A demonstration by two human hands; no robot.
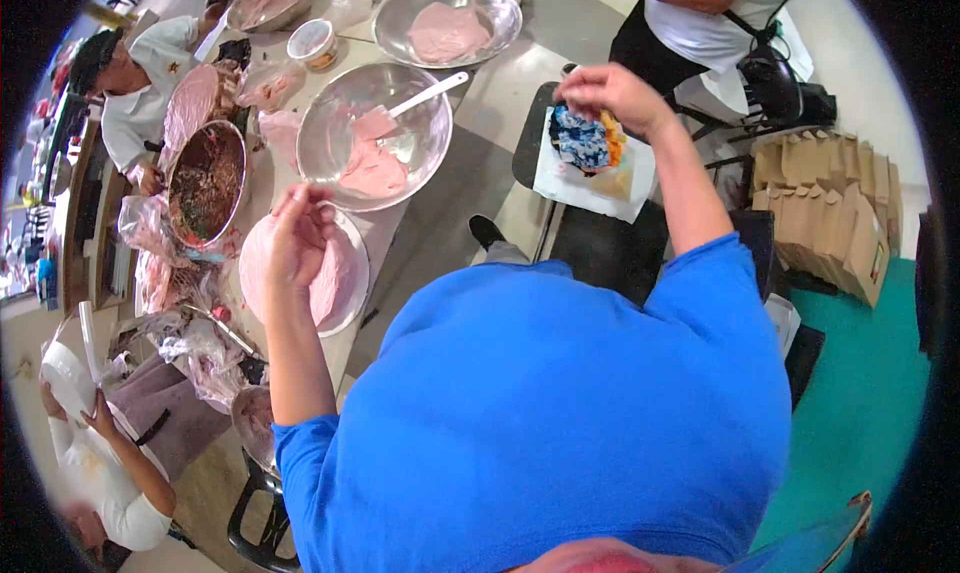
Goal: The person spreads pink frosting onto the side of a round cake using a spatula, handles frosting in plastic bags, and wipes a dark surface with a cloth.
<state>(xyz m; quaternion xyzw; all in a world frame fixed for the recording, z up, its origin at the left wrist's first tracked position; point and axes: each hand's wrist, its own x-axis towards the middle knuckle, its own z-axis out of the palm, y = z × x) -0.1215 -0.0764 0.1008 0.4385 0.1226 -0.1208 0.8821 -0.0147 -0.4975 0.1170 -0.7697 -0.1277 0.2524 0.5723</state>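
Room: crowded kitchen workspace, grey surface [440, 213] running away from the person, teal floor at the right, other people seated at the left edge and standing at the top.
Pink round: a thin pale-pink slice [330, 273] lies on a white plate [355, 293] near the surface's close edge, directly under the left hand.
Left hand: the left hand [298, 238] hovers over the plate, fingers pinched together; it seems to be lifting the edge of the pink slice, though the grip is hard to make out.
Bundle: a blue-and-orange mottled bundle [585, 138] sits on a white sheet [600, 188] on a dark stool, off the surface to the person's right.
Right hand: the right hand [615, 93] is closed down on top of the bundle, fingers curled onto it.
Key relation: plate lies left and close, bundle lies right and farther out; each hand is on its own side, arms spread apart.
Beyond: a steel bowl [375, 138] of pink paste with a white spatula [425, 95] stands just past the plate; a second bowl [447, 21] farther off; a dark bowl of chopped mix [205, 183] to the left; brown paper bags [830, 213] stacked at the right.
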